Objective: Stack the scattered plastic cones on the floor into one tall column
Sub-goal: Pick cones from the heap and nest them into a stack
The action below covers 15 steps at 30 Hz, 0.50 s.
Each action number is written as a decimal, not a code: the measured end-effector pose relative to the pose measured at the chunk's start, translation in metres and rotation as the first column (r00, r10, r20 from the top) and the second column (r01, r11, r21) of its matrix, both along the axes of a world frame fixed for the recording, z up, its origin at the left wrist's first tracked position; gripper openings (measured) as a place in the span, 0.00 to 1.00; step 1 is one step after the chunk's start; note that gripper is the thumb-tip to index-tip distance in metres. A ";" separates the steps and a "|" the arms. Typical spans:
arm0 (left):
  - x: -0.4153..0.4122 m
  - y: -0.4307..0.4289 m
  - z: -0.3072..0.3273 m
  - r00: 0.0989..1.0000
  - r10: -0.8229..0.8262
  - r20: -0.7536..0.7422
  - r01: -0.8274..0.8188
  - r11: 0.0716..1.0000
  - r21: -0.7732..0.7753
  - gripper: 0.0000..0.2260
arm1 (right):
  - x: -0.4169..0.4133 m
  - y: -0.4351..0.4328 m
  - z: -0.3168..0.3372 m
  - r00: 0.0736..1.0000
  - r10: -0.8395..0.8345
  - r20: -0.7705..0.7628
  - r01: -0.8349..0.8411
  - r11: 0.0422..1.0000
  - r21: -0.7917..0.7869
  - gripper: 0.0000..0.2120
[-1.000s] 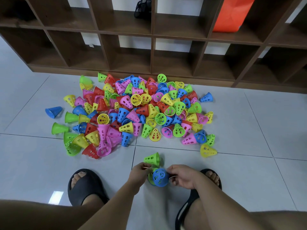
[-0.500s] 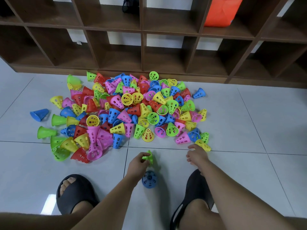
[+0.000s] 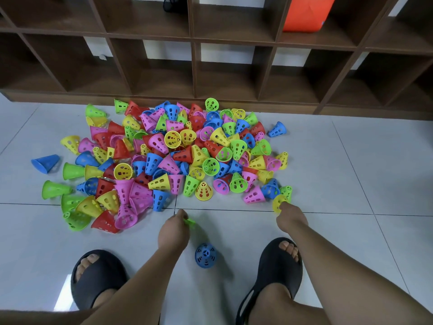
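Plainly, the left hand is pinching a small, blurred green cone low over the floor, so that grip is clenched on the cone. The right hand is reaching to a yellow cone at the near right edge of the pile, though I cannot tell whether its grip is closing round the cone or only touching it. A blue cone is standing on its wide end between the two black slippers, apart from the heap, and is probably serving as the foot of a column that is barely begun. That foot is looking vulnerable: it is sitting close to both feet and under both forearms, so a careless sweep could be sending it skidding, and a green cone lowered off-centre could be tipping it. The yellow cone is lying against its neighbours, so pulling it may be dragging others loose. The tiles are looking pale and glossy, crossed by dark grout lines and catching a glare beside the left slipper. A dark wooden shelf unit is running along the wall, with an orange bag sitting in an upper compartment.
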<state>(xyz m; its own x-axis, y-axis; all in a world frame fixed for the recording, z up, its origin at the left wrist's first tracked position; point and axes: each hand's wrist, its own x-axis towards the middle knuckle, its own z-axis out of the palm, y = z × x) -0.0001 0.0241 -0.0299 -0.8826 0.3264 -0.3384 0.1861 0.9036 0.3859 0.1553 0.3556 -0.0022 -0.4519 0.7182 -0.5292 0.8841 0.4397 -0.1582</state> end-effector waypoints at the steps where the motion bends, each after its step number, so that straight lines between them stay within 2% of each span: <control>1: -0.002 -0.004 0.000 1.000 0.030 0.003 -0.030 1.000 -0.001 0.07 | 0.000 -0.002 0.000 1.000 0.008 -0.014 -0.007 0.999 0.031 0.22; 5: -0.005 -0.012 0.002 0.980 0.186 0.068 -0.192 0.977 0.093 0.01 | -0.008 -0.010 0.001 0.989 -0.001 -0.148 0.006 0.999 0.035 0.18; 8: -0.006 -0.011 0.009 0.945 0.303 0.121 -0.324 0.921 0.217 0.04 | -0.022 -0.019 0.007 0.963 -0.002 -0.271 -0.014 0.998 -0.055 0.10; 10: -0.006 -0.010 0.015 0.937 0.322 0.134 -0.347 0.898 0.268 0.04 | -0.032 -0.029 0.014 0.943 0.020 -0.331 -0.058 0.993 -0.106 0.04; 13: -0.009 -0.009 0.018 0.946 0.305 0.111 -0.325 0.884 0.335 0.05 | -0.050 -0.048 0.030 0.895 0.038 -0.445 -0.111 0.984 -0.140 0.05; 15: -0.008 -0.006 0.022 0.925 0.325 0.196 -0.378 0.831 0.409 0.06 | -0.060 -0.058 0.040 0.855 0.040 -0.517 -0.144 0.976 -0.161 0.04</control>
